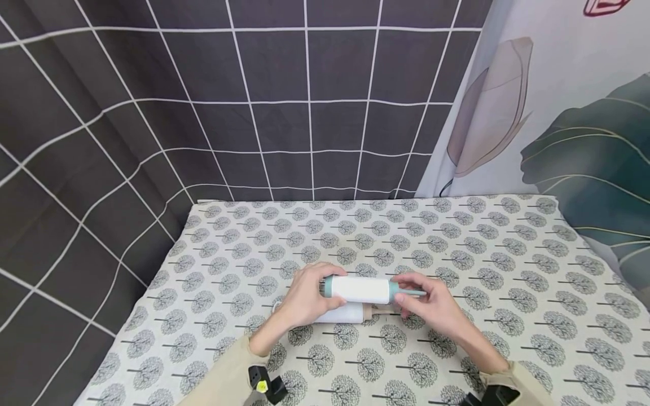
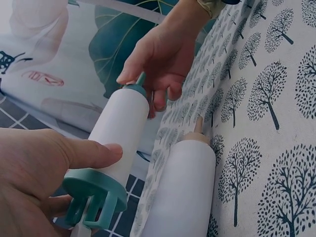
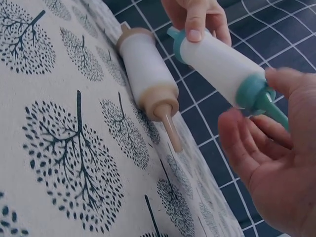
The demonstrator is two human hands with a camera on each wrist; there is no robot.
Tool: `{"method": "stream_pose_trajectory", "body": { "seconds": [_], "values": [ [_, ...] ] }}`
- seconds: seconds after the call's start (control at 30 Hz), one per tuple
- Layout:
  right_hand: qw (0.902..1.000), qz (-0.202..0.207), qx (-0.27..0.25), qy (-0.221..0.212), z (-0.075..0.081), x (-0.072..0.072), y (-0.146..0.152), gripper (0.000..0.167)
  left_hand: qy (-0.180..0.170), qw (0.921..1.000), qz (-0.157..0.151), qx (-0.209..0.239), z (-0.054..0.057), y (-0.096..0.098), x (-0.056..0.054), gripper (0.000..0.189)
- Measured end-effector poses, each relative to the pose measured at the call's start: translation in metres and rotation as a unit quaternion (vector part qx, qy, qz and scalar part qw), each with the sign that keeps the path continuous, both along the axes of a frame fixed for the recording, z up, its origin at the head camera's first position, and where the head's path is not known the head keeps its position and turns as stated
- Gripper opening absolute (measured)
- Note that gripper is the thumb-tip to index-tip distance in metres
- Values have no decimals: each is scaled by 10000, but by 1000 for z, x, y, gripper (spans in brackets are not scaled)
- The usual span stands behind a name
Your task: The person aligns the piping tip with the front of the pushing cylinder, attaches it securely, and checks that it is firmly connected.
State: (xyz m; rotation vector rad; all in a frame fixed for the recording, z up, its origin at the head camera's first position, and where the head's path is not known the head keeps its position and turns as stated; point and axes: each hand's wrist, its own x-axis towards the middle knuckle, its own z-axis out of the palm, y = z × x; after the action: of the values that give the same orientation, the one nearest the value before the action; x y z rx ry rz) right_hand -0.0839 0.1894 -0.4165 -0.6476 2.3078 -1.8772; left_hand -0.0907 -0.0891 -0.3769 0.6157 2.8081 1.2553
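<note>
My left hand point(image 1: 304, 294) grips one end of a white tube with teal ends point(image 1: 360, 290), thumb lying along its side. Teal prongs point(image 2: 106, 210) and a pale rod show at that end in the left wrist view. At the other end my right hand point(image 1: 438, 304) holds the teal cap point(image 3: 252, 92) between thumb and fingers, around its narrow teal spout point(image 3: 274, 113). The tube is held nearly level above the table. Just below and nearer me lies a matching white tube with beige ends point(image 3: 150, 69), partly hidden in the head view, its thin beige spout point(image 3: 171, 131) pointing right.
The table is covered by a white cloth point(image 1: 345, 338) printed with dark trees. Behind it and on the left hangs a dark curtain point(image 1: 274, 67) with white grid lines. A pale curtain with leaf prints point(image 1: 558, 84) hangs at the right.
</note>
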Motion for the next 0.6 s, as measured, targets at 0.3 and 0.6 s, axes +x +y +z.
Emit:
{"method": "stream_pose_trajectory", "body": {
  "seconds": [0.3,0.6],
  "values": [
    [9931,166,-289,1125,-4,-5,-3,44,19,10000,-4,21,-1,-1,-1,48],
    [9959,-151,-53,895,-5,-1,-5,37,1,10000,-42,20,0,0,0,48]
  ]
}}
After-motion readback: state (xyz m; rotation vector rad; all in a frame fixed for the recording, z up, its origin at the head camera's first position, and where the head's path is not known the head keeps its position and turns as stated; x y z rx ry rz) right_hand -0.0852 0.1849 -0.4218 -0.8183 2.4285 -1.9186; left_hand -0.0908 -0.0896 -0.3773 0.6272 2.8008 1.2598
